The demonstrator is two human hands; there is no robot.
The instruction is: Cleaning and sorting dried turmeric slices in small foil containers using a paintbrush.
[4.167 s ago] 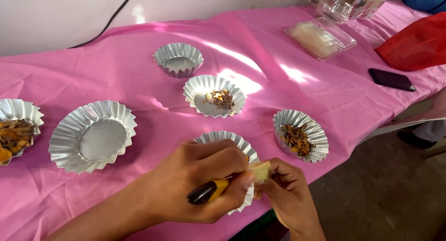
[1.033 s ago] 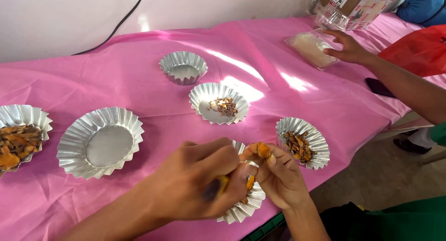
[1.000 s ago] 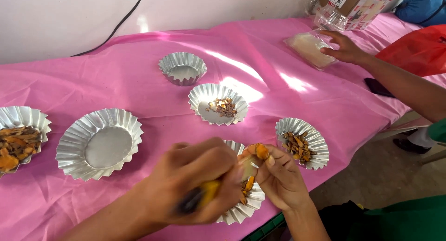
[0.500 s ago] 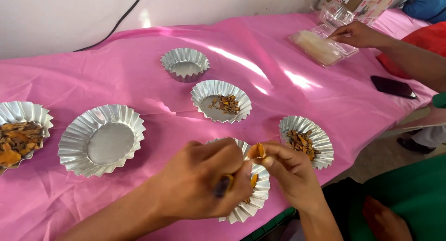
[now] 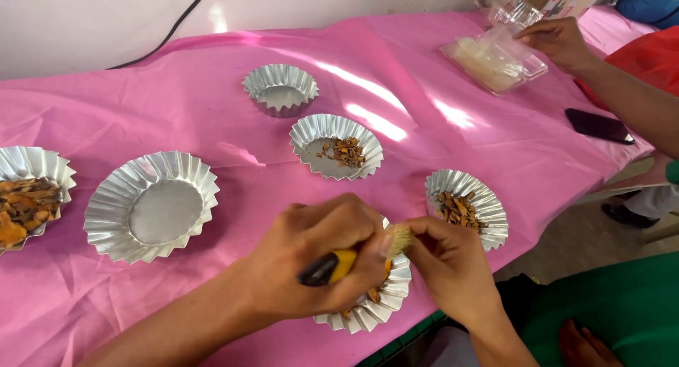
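Head view: left hand (image 5: 318, 264) clenched on peeler (image 5: 331, 266), right hand (image 5: 453, 268) pinching root (image 5: 399, 238) over foil cup (image 5: 371, 307); blade may slip w/ fingers so close.

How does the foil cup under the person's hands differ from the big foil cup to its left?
The foil cup under the hands holds orange-brown pieces; the big foil cup holds nothing. The first is smaller and mostly hidden by the left hand and right hand; the second lies fully in view, untouched. The first sits at the table's near edge, the second farther in. Both are silver, fluted and upright on the pink cloth.
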